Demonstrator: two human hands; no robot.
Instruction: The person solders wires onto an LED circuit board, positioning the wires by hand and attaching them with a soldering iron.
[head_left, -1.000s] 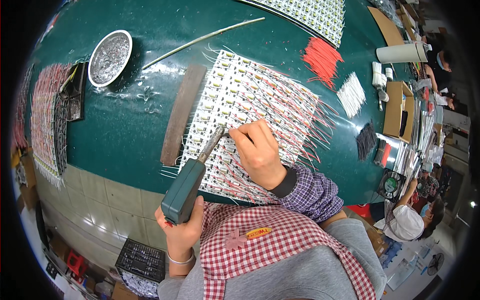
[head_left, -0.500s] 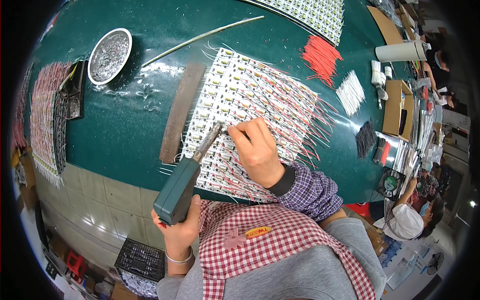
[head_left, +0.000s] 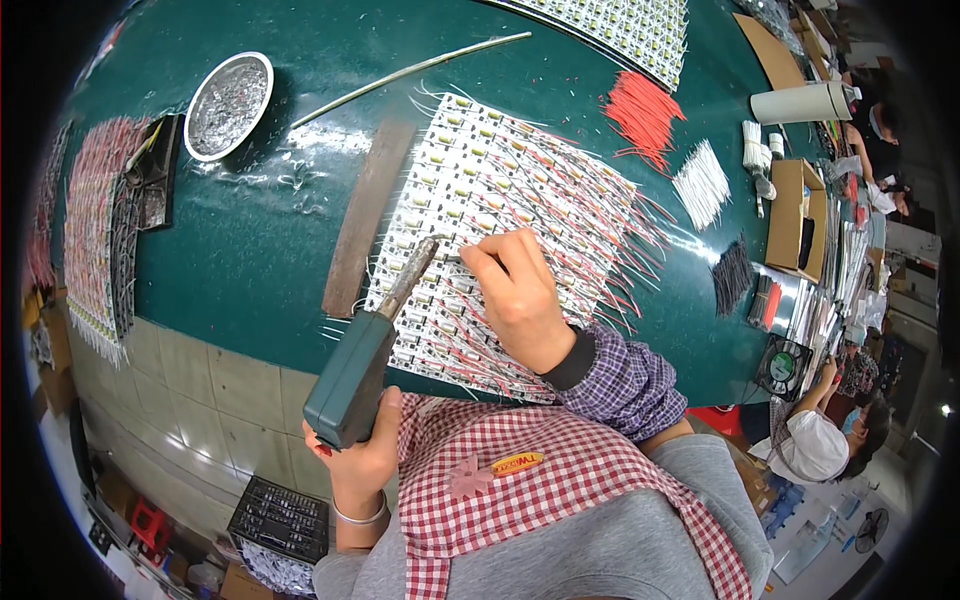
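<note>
My left hand [head_left: 372,452] is wrapped round the handle of a dark green soldering gun [head_left: 350,378]. The gun's metal barrel slants up and away, with its tip over a white panel of small circuit boards [head_left: 425,190]. Just right of that tip, my right hand [head_left: 522,303] is closed in a pinch above the panel. Whatever its fingertips hold is too small to make out. Rows of red and black wires [head_left: 570,190] stick out over the panel's right part. Along its left side lies a flat brown wooden strip [head_left: 368,222].
A white-rimmed bowl [head_left: 212,157] of silvery bits stands at the far left, beside a thin stick [head_left: 410,76]. Right lie red wires [head_left: 643,115], white wires [head_left: 703,186] and black wires [head_left: 732,280], near a cardboard box [head_left: 793,225]. Wired panels [head_left: 98,225] sit left. A person [head_left: 815,440] works at right.
The soldering gun's tip has shifted slightly up and left, leaving a wider gap to my right fingertips. My right hand has moved slightly right. Both grips look the same.
</note>
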